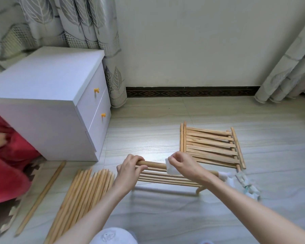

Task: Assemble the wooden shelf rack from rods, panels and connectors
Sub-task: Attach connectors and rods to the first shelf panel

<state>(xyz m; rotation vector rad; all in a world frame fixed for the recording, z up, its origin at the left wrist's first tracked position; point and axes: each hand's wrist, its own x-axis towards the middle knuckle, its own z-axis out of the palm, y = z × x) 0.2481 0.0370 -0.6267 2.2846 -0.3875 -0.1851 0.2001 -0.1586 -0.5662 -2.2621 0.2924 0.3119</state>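
A slatted wooden panel point(165, 176) is held up off the floor in front of me. My left hand point(129, 169) grips the round rod point(153, 164) along the panel's top edge. My right hand point(181, 164) pinches a white wrapper point(170, 169) that sits around the same rod. More white and pale green wrapping point(243, 184) hangs at the panel's right end. A stack of slatted panels point(211, 147) lies flat on the floor beyond my right hand. A bundle of loose wooden rods point(83, 196) lies on the floor to the left, with a single rod point(42, 196) further left.
A white two-drawer cabinet point(56, 103) with orange knobs stands at the left. Beside it sits a person in red cloth point(7, 164). A patterned mat point(11, 213) lies at the lower left. Curtains point(292, 64) hang at both sides of the wall. My knee point(113, 236) shows at the bottom.
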